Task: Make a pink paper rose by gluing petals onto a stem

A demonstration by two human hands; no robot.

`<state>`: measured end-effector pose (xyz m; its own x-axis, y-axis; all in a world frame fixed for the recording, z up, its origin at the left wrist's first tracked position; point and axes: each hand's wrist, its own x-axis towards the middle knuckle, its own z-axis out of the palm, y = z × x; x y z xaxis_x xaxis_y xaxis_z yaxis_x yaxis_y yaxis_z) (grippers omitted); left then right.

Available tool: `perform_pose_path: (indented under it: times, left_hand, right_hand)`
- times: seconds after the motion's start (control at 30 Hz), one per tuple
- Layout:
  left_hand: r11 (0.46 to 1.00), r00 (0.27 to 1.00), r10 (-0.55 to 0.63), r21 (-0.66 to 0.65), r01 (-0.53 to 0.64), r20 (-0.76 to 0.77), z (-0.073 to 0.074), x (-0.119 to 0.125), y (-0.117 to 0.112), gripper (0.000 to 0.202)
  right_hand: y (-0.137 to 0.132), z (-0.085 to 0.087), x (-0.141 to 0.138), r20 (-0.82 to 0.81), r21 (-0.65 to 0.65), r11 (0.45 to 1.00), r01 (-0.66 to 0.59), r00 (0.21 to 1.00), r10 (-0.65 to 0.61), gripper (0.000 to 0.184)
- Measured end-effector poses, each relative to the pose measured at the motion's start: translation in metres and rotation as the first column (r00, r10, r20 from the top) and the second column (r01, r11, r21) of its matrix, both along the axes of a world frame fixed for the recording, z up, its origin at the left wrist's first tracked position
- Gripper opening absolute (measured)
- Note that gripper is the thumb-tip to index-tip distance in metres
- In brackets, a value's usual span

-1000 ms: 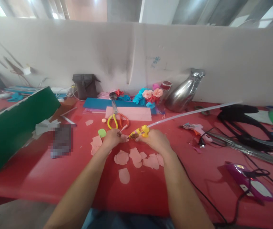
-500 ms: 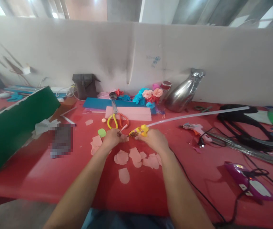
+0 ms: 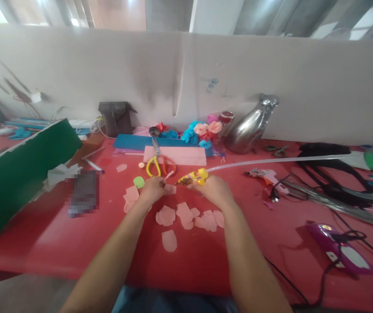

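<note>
My right hand (image 3: 217,189) is closed round a yellow hot glue gun (image 3: 193,177), its nozzle pointing left. A long translucent glue stick (image 3: 271,162) sticks out of the gun's back toward the right. My left hand (image 3: 153,190) pinches a small pink paper piece (image 3: 170,189) along with a thin pale rolled stick (image 3: 167,176). The nozzle is close to this paper; whether they touch I cannot tell. Cut pink paper petals (image 3: 166,215) lie in loose piles below my hands, with one single petal (image 3: 169,241) nearer me. A green paper piece (image 3: 139,181) lies beside my left hand.
Scissors (image 3: 156,158) with yellow and red handles rest on pink paper strips (image 3: 186,155). Behind are paper flowers (image 3: 202,130) and a steel jug (image 3: 253,124). A green board (image 3: 33,178) stands left. Right are another glue gun (image 3: 269,179), a purple device (image 3: 339,248) and cords.
My right hand and the glue gun have shifted slightly right, away from the left hand, and the glue stick has swung lower. The left hand stays almost in place.
</note>
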<state>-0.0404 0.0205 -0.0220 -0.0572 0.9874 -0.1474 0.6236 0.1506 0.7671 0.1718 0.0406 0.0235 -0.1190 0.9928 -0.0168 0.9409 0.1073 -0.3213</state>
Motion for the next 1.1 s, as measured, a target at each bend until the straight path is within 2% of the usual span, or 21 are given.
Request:
perform_pose_path:
  times: [0.17,0.27,0.33,0.47,0.53,0.6,0.63,0.67,0.7,0.73,0.77,0.8,0.83,1.0,1.1]
  left_hand:
    - [1.000,0.999,0.025,-0.001,-0.025,0.023,0.005,0.000,-0.003,0.020]
    - [0.998,0.982,0.030,-0.064,-0.018,0.189,0.010,0.001,-0.006,0.018]
    - [0.994,0.946,0.025,-0.108,0.011,0.322,0.015,0.001,-0.009,0.019]
    - [0.996,0.868,-0.016,-0.071,0.059,0.497,0.022,0.002,-0.011,0.025]
    - [0.998,0.843,-0.048,-0.016,0.068,0.536,0.023,0.002,-0.012,0.025]
    - [0.997,0.852,-0.077,0.042,0.065,0.518,0.023,0.002,-0.011,0.024]
    - [0.996,0.871,-0.087,0.070,0.061,0.483,0.023,0.003,-0.011,0.025]
    - [0.994,0.896,-0.090,0.094,0.054,0.435,0.023,0.004,-0.011,0.027]
    - [0.992,0.921,-0.091,0.117,0.050,0.378,0.024,0.005,-0.012,0.031]
    - [0.988,0.943,-0.098,0.142,0.056,0.317,0.024,0.007,-0.012,0.034]
    - [0.983,0.958,-0.117,0.168,0.074,0.261,0.025,0.008,-0.013,0.035]
    - [0.975,0.965,-0.148,0.199,0.105,0.216,0.027,0.010,-0.014,0.036]
    - [0.964,0.966,-0.183,0.228,0.139,0.183,0.028,0.011,-0.015,0.036]
    - [0.918,0.933,-0.320,0.298,0.262,0.165,0.032,0.017,-0.021,0.042]
    - [0.919,0.922,-0.332,0.290,0.268,0.198,0.031,0.018,-0.020,0.040]
  right_hand:
    - [0.007,-0.007,0.015,-0.154,-0.066,0.998,0.012,0.988,-0.022,0.046]
    - [0.014,-0.014,0.026,-0.278,-0.122,0.992,0.039,0.958,-0.072,0.046]
    - [0.018,-0.018,0.034,-0.320,-0.113,0.983,0.141,0.932,-0.171,0.051]
    - [0.022,-0.018,0.047,-0.207,-0.004,0.953,0.303,0.932,-0.297,0.049]
    - [0.019,-0.011,0.049,-0.098,0.107,0.916,0.387,0.921,-0.378,0.044]
    - [0.013,-0.001,0.043,-0.035,0.256,0.863,0.436,0.896,-0.442,0.040]
    - [0.009,0.004,0.037,-0.037,0.312,0.857,0.410,0.906,-0.421,0.036]
    - [0.005,0.008,0.029,-0.075,0.321,0.889,0.325,0.945,-0.319,0.032]
    - [0.000,0.011,0.019,-0.136,0.317,0.934,0.165,0.982,-0.127,0.028]
    - [-0.004,0.013,0.009,-0.200,0.311,0.950,-0.012,0.977,0.078,0.025]
    - [-0.009,0.014,-0.002,-0.250,0.305,0.935,-0.180,0.932,0.261,0.023]
    - [-0.013,0.013,-0.013,-0.279,0.288,0.909,-0.301,0.882,0.380,0.023]
    - [-0.016,0.012,-0.021,-0.299,0.262,0.889,-0.375,0.845,0.444,0.024]
    - [-0.023,0.006,-0.037,-0.387,0.167,0.910,-0.380,0.824,0.414,0.021]
    - [-0.022,0.006,-0.034,-0.464,0.095,0.915,-0.391,0.796,0.388,0.019]
